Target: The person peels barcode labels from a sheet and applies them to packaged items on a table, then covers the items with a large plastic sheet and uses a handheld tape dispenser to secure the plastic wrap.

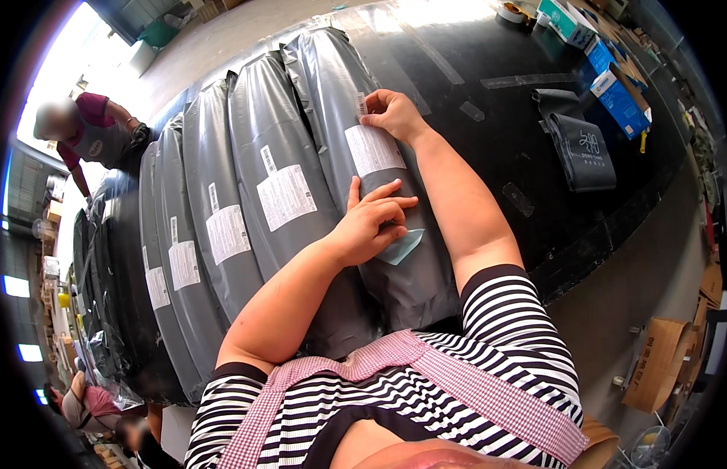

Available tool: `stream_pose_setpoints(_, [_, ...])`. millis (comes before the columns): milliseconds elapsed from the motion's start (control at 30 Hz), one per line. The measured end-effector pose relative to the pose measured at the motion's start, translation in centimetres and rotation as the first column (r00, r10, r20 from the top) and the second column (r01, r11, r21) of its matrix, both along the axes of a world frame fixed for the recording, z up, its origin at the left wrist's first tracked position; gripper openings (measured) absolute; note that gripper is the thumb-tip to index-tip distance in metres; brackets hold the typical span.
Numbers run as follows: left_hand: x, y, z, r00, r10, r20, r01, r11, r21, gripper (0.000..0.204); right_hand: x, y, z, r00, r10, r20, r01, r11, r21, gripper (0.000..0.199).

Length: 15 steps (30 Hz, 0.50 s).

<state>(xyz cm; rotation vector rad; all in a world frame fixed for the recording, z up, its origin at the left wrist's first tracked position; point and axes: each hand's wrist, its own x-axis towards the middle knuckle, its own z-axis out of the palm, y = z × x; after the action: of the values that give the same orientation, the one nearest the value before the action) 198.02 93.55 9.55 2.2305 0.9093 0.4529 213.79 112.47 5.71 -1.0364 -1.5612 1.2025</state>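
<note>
Under my hands lies a long grey plastic-wrapped package (414,281), the rightmost in a row. Near its far part, my right hand (396,116) is closed in a pinch at a narrow white barcode sticker (361,102), which lies against the plastic. Just below that is a larger white printed label (375,151). My left hand (367,227) is over the package, some fingers raised and spread, thumb and forefinger drawn together at a small pale green piece of paper (401,248). Part of that paper is hidden by the hand.
Several similar labelled grey packages (273,129) lie to the left on the black table (488,148). Right of them are a folded grey bag (578,144), blue boxes (620,102) and tape rolls (510,12). A co-worker (90,129) stands at the far left.
</note>
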Motion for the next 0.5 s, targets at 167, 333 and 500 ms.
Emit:
stream_pose_setpoints(167, [0.1, 0.0, -0.1, 1.000, -0.002, -0.003, 0.002, 1.000, -0.006, 0.011, 0.3, 0.4, -0.6, 0.983, -0.069, 0.173, 0.052, 0.993, 0.102, 0.060])
stream_pose_setpoints(333, [0.0, 0.0, 0.4, 1.000, -0.006, -0.006, 0.006, 0.999, -0.034, 0.011, -1.7, 2.3, -0.2, 0.944, -0.268, 0.194, 0.278, 0.960, -0.026, 0.099])
stream_pose_setpoints(500, [0.1, -0.1, 0.5, 1.000, -0.014, 0.018, 0.015, 0.998, -0.063, 0.010, -2.8, 6.0, -0.8, 0.872, -0.359, 0.333, 0.365, 0.930, 0.049, 0.097])
